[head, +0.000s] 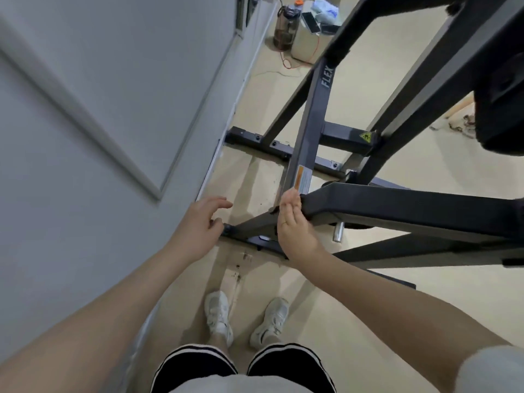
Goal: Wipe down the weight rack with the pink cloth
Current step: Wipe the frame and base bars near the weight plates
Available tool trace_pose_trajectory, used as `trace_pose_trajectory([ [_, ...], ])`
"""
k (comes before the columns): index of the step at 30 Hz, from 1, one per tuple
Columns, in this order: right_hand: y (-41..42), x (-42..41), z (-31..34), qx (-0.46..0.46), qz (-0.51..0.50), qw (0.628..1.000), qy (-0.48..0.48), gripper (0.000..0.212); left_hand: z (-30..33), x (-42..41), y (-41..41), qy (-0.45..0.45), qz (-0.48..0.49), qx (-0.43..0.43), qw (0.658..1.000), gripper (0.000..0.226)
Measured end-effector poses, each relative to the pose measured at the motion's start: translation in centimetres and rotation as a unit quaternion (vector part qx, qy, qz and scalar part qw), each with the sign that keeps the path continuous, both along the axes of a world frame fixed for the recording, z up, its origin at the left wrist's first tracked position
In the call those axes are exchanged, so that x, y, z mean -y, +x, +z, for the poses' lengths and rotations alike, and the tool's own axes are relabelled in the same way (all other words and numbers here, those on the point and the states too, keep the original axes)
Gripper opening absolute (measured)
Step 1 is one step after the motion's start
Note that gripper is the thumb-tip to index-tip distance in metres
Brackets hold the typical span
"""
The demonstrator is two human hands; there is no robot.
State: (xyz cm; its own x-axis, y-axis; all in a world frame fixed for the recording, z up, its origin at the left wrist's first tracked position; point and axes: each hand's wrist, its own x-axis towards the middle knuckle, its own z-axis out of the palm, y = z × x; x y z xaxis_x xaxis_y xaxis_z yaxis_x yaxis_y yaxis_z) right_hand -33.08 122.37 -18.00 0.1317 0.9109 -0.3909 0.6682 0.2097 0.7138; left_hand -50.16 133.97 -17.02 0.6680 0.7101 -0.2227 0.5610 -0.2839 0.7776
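A grey wall (99,80) with a raised panel moulding filled the left side, meeting a beige floor (354,313) along a pale skirting. The dark weight rack (419,205) spread across the right and centre: slanted steel tubes rose toward the top right, a grey upright (312,120) printed "FLEX" carried an orange-and-white warning label low down, and base bars lay flat on the floor near the wall. A black weight plate (499,103) hung on the rack at the right edge. A yellow triangular warning sticker (365,136) sat on one joint.

The person stood facing the rack, in black shorts with white stripes and white sneakers (245,321), both bare forearms reaching forward. The right hand (295,222) rested against the end of a horizontal rack arm, fingers curled over its corner in a loose grip on the tube. The left hand (198,225) hovered just left of the rack's base, near the wall, its grip released: fingers relaxed and spread, holding nothing.

No pink cloth could be made out in either hand; at the far top, on a pale box (304,46), lay a light blue cloth (326,8) beside a phone (310,21). A dark water jug (286,26) stood on the floor just left of the box, and an orange cable (295,62) trailed below it.
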Motion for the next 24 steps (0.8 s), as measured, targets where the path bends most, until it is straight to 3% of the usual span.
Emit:
trace_pose_trajectory([
  [7,2.1,4.3,7.8,-0.052,0.018,0.988,0.141,0.051,-0.5,0.9,3.5,-0.048,-0.057,0.011,0.997,0.040],
  [9,2.0,4.1,6.6,-0.043,0.042,0.990,0.127,0.053,-1.2,1.1,4.6,-0.068,-0.066,0.009,0.995,0.041],
  [12,0.9,3.1,2.7,-0.053,0.041,0.997,0.034,0.054,-3.4,1.6,5.2,-0.109,-0.058,-0.007,0.992,0.044],
  [14,0.8,1.7,-0.5,-0.017,0.041,0.998,0.044,0.057,-5.8,1.7,5.1,-0.126,-0.034,-0.013,0.991,0.046],
  [17,0.1,-0.3,-4.6,-0.032,0.011,0.999,0.038,0.058,-10.5,1.9,4.8,-0.158,0.029,-0.015,0.987,0.051],
  [21,-0.4,-1.2,-8.8,-0.071,0.015,0.997,-0.005,0.058,-16.7,3.2,4.9,-0.254,0.082,-0.014,0.964,0.062],
  [24,-0.2,-0.6,-8.5,-0.095,-0.013,0.995,-0.018,0.059,-19.6,4.3,6.0,-0.331,0.101,-0.013,0.938,0.070],
])
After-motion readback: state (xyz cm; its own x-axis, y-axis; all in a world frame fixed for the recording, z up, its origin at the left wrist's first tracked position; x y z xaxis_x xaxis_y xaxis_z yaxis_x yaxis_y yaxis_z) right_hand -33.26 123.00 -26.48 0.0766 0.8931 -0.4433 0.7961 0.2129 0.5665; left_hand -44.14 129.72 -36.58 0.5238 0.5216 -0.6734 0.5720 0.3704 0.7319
